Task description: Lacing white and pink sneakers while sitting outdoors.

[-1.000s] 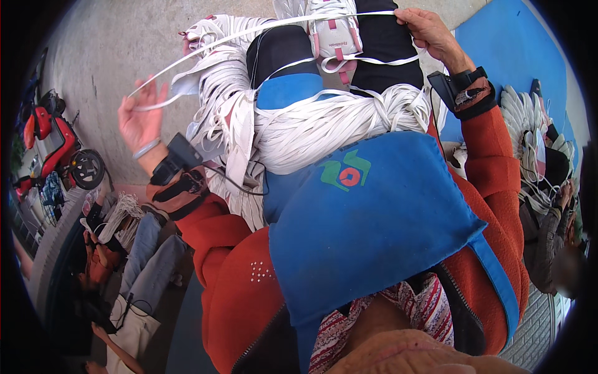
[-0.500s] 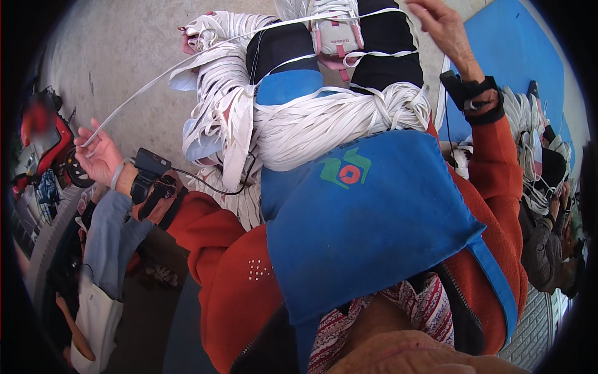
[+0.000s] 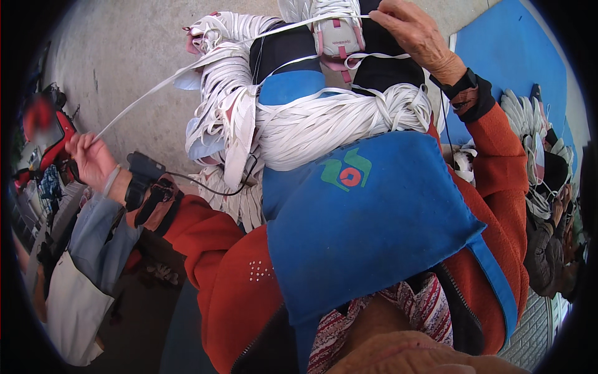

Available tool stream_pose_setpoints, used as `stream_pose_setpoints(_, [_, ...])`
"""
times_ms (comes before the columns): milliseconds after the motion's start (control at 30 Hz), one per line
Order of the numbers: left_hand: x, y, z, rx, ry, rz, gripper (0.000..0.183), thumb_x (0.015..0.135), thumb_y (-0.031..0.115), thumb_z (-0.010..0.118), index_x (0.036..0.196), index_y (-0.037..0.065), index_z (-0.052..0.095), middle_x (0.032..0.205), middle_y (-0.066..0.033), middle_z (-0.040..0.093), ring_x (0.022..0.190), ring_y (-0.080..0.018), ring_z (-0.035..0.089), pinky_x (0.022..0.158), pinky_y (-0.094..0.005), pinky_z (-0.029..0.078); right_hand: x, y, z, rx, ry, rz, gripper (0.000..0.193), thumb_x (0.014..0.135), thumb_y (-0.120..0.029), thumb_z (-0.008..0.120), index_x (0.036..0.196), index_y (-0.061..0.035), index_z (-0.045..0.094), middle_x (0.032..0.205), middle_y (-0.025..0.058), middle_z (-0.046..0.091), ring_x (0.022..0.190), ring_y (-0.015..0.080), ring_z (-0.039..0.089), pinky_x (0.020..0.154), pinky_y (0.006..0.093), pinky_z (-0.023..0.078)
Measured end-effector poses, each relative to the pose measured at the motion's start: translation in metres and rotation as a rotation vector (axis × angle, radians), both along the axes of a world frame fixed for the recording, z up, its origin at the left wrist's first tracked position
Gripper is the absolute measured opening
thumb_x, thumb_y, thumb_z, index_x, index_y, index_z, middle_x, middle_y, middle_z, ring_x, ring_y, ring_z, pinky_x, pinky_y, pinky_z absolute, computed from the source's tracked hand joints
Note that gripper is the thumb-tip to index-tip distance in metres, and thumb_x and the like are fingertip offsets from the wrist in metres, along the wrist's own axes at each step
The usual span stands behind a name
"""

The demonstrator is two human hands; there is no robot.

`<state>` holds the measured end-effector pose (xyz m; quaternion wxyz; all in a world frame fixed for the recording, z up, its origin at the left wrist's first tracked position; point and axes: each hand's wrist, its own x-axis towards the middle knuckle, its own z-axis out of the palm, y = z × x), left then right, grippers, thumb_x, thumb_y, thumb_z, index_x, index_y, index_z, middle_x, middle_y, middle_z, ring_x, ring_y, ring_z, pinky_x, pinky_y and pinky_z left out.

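A white shoelace (image 3: 156,87) runs taut across my knees. Its left end is in my left hand (image 3: 92,161), fingers closed, out past the left side of my lap. My right hand (image 3: 416,36) pinches the same lace at the far right, above my dark-clad knee. Under the lace lies a row of stacked white shoe uppers (image 3: 224,78) with pink trim, curving along my left leg. A thick bundle of loose white laces (image 3: 336,128) rests across my lap. Between my knees sits a white and pink sneaker (image 3: 338,38).
My blue apron (image 3: 367,218) covers my front. A red vehicle (image 3: 59,140) stands at the far left, near a person in light blue trousers (image 3: 93,243). On the right, another person's sleeve (image 3: 541,255) shows beside more white shoe parts (image 3: 520,118) and a blue mat (image 3: 520,50).
My right hand has moved left and down onto the lace and now pinches it. My left hand has closed its fingers and shifted slightly outward. The person at left has moved.
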<state>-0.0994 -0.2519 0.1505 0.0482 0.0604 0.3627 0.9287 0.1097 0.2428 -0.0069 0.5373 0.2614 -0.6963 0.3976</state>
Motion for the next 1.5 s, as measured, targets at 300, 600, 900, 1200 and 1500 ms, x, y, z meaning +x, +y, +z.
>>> stream_pose_setpoints(300, [0.085,0.219,-0.063,-1.146,0.289,-0.650,0.037,0.085,0.017,0.054,0.118,0.000,0.047,0.087,-0.0010,0.066,0.050,-0.0012,0.036,0.046,-0.0150,0.031,0.063,0.040,0.012,0.864,-0.975,-0.310,0.035,0.072,0.000,0.058,0.107,-0.0047,0.054,0.101,0.0096,0.053,0.094,0.0268,0.054,0.086,0.0322,0.045])
stream_pose_setpoints(600, [0.118,0.279,-0.131,-1.563,0.356,-0.810,0.022,0.085,0.025,0.052,0.090,0.007,0.063,0.078,-0.0068,0.066,0.070,-0.0173,0.062,0.064,-0.0287,0.048,0.076,0.050,0.023,0.761,-0.992,-0.393,0.028,0.077,0.002,0.055,0.104,-0.0053,0.056,0.102,0.0106,0.053,0.090,0.0259,0.056,0.079,0.0311,0.047])
stream_pose_setpoints(900, [0.119,0.276,-0.151,-1.710,0.494,-0.500,0.030,0.082,0.034,0.051,0.090,0.010,0.067,0.082,-0.0124,0.065,0.074,-0.0290,0.062,0.069,-0.0362,0.048,0.067,0.008,0.027,0.623,-1.040,-0.084,0.017,0.079,-0.013,0.061,0.094,-0.0041,0.058,0.082,0.0087,0.053,0.071,0.0256,0.057,0.063,0.0333,0.048])
stream_pose_setpoints(1200, [0.113,0.280,-0.156,-1.636,0.423,-0.429,0.031,0.079,0.038,0.054,0.090,0.013,0.069,0.078,-0.0135,0.065,0.074,-0.0305,0.062,0.070,-0.0363,0.049,0.071,0.018,0.024,0.544,-1.134,-0.237,0.010,0.081,-0.010,0.057,0.089,-0.0048,0.057,0.078,0.0099,0.052,0.068,0.0280,0.057,0.060,0.0347,0.047])
stream_pose_setpoints(1500, [0.117,0.282,-0.162,-1.620,0.500,-0.362,0.025,0.076,0.036,0.057,0.082,0.015,0.069,0.080,-0.0144,0.065,0.074,-0.0310,0.062,0.068,-0.0382,0.049,0.081,0.028,0.033,0.731,-1.225,-0.382,0.015,0.078,-0.011,0.059,0.092,-0.0060,0.057,0.084,0.0085,0.054,0.084,0.0270,0.055,0.071,0.0353,0.046])
